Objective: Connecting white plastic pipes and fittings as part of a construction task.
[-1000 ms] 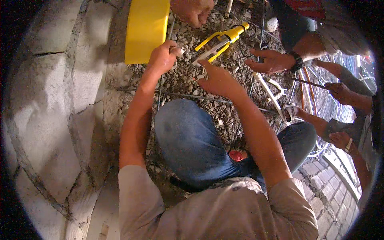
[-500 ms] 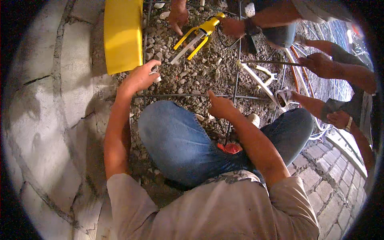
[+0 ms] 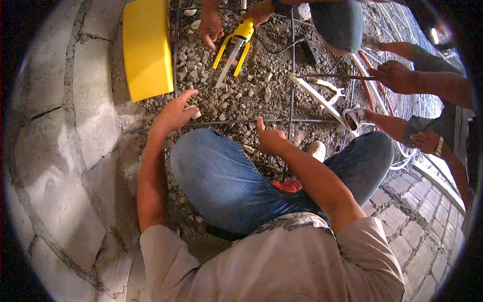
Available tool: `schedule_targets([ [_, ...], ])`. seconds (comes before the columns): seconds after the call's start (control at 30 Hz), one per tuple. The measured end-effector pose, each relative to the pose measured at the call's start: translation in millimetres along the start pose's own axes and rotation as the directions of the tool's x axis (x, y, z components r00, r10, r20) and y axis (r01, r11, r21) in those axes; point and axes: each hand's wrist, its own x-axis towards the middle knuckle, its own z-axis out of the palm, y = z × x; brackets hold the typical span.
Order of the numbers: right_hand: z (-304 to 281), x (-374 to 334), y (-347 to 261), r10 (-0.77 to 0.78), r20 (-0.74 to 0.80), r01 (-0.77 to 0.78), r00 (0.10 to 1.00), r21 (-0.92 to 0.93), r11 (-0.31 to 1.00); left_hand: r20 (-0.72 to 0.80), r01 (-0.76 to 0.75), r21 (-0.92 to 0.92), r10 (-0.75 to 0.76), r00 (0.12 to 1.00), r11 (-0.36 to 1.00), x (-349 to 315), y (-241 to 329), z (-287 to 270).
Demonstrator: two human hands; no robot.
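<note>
- Knee (image 3: pixel 214 168): folded close to the bars (image 3: pixel 226 121), it could knock or snag on steel if the seated person shifts weight.
- Right hand (image 3: pixel 272 140): index finger out, the others folded together; nothing shows in it, though I cannot tell what the folded fingers may hide. Just beside a bar, it could be scraped by a quick sweep.
- Left hand (image 3: pixel 173 114): closed on the white piece (image 3: pixel 194 114), one finger standing apart. The piece is above the gravel (image 3: pixel 255 98), toward its left edge and near a crossing of bars; a loose grip could drop it among similarly pale stones.
- Yellow tool (image 3: pixel 243 32): prongs toward the seated person, toward the gravel's far edge, a co-worker's hand (image 3: pixel 260 12) at its top. A second co-worker hand (image 3: pixel 211 29) is just beside a prong, so a sudden swing could strike those fingers.
- Cable (image 3: pixel 275 52): looped near the black box (image 3: pixel 308 52); a foot or bar could catch it.
- Rod (image 3: pixel 347 77): held by another person's hand (image 3: pixel 395 74), its tip near the white pipe's (image 3: pixel 322 99) upper end; a slip could jab sideways.
- Surface: loose, uneven gravel under a steel grid.
- Room: stone wall (image 3: pixel 70 131) along the gravel's left edge, yellow panel (image 3: pixel 147 50) beside it; paving (image 3: pixel 402 221) beyond the near right corner.
</note>
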Motion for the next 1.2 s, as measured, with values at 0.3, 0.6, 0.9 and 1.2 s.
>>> schedule_targets([
  [0.3,3.4,0.5,-1.1,-0.008,-0.015,0.008,1.0,-0.016,1.0,-0.055,-0.069,0.077,0.074,0.996,0.995,-4.5,-4.2,6.8],
  [0.6,4.9,-0.2,-2.8,-0.004,-0.037,0.004,0.999,-0.017,1.0,-0.011,-0.061,-0.072,0.06,0.998,0.996,-7.3,-7.1,6.2],
  [0.9,0.8,-6.4,-2.1,-0.025,-0.012,0.026,1.0,0.02,0.999,-0.047,-0.029,-0.166,0.022,0.999,0.986,-4.7,2.0,6.0],
  [1.2,3.2,-1.9,-1.1,-0.012,-0.006,0.012,1.0,-0.009,1.0,-0.034,-0.012,-0.23,0.004,0.999,0.973,-0.6,-1.3,9.3],
])
